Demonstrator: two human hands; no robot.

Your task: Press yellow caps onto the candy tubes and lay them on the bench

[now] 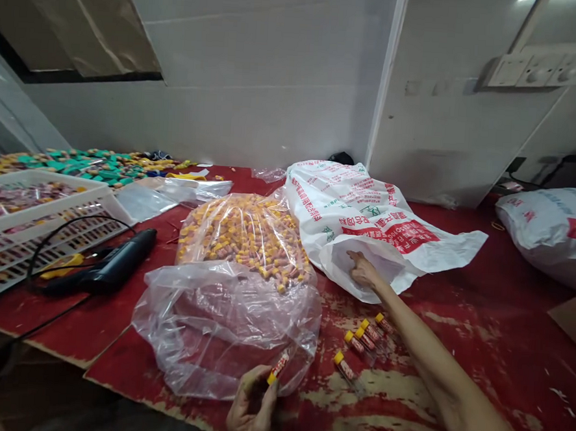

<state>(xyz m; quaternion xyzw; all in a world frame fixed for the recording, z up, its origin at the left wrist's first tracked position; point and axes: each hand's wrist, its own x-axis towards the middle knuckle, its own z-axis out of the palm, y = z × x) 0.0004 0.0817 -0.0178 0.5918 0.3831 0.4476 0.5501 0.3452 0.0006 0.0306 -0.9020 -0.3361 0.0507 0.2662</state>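
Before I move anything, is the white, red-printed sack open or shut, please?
Open: the sack gapes at its mouth, where the right hand reaches in.

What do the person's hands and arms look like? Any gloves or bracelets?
The left hand and right hand wear no gloves, and no rings show. The slim right forearm has no sleeve or bracelet in sight. The left forearm is out of view.

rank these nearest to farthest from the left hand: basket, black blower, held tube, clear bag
1. tube, in the left hand
2. clear bag, just beyond the hand
3. black blower, off to the left
4. basket, far left, behind the blower
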